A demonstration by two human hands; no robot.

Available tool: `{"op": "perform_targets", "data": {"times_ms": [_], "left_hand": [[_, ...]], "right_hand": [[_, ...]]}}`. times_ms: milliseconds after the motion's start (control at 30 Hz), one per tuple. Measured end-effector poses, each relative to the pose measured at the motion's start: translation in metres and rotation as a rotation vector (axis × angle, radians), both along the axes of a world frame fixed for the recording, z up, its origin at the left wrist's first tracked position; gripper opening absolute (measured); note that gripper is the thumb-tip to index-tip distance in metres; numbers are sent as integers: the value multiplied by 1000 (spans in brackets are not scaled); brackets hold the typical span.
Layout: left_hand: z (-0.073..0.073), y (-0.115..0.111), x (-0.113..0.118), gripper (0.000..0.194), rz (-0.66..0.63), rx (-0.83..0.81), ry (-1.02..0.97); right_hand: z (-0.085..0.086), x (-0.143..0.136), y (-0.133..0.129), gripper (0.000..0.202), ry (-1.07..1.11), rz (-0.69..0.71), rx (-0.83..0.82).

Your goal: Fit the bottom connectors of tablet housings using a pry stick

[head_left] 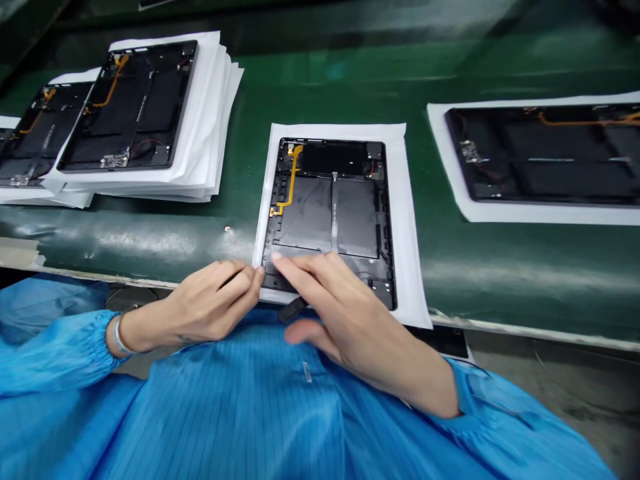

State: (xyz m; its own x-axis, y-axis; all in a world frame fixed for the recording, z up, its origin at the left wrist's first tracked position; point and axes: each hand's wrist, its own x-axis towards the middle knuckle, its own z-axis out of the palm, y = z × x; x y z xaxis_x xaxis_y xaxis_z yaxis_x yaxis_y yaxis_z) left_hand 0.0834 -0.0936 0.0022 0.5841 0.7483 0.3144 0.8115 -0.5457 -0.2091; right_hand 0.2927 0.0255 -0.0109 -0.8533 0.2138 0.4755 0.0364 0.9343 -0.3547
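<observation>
An opened tablet shell point(310, 207) lies on a white paper sheet point(413, 267) right in front of me. It has dark battery packs inside and an orange flex cable point(291, 187) along its left side. At the shell's lower left edge is my left hand point(210, 300), fingers curled and pressed together; whatever they hold is hidden. My right hand point(345, 307) reaches over the shell's lower part, its fingertips at the inner left area. A short black piece point(293, 310) sits in its grip between thumb and fingers, its kind unclear.
Two more opened tablet shells, one on a paper stack point(220, 133), overlap at the left. Another shell point(540, 160) lies on paper at the right. The green work surface point(300, 87) ends in a pale front edge point(540, 337). A tiny part point(227, 229) lies on it.
</observation>
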Motion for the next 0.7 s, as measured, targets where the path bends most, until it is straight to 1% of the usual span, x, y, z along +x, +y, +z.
{"op": "perform_targets", "data": {"times_ms": [67,133,167,200,267,300,367,533,700], "left_hand": [[0,3,-1,24,-3,-20,29],[-3,8,-5,22,38,-73,-65],[-6,11,-7,21,72,-103,-134],[-10,14,-9,23,106,-134,-206],[-18,17,-13,35,145,-205,-325],[-22,18,-14,42,148,-245,-370],[-28,18,-15,47,140,-302,-432],[-39,16,-18,47,104,-303,-475],[-45,15,-19,47,98,-285,-481]], "right_hand": [[4,1,0,54,11,-85,88],[5,1,-2,36,30,-169,187],[4,1,-3,31,27,-188,205],[3,0,-4,30,16,-192,199],[0,-1,-6,36,-15,-168,160],[-2,-2,-7,38,-25,-149,146],[-5,-2,-8,36,-25,-119,140],[-11,-3,-9,26,-9,-149,125],[-12,-4,-8,29,-78,-114,170]]}}
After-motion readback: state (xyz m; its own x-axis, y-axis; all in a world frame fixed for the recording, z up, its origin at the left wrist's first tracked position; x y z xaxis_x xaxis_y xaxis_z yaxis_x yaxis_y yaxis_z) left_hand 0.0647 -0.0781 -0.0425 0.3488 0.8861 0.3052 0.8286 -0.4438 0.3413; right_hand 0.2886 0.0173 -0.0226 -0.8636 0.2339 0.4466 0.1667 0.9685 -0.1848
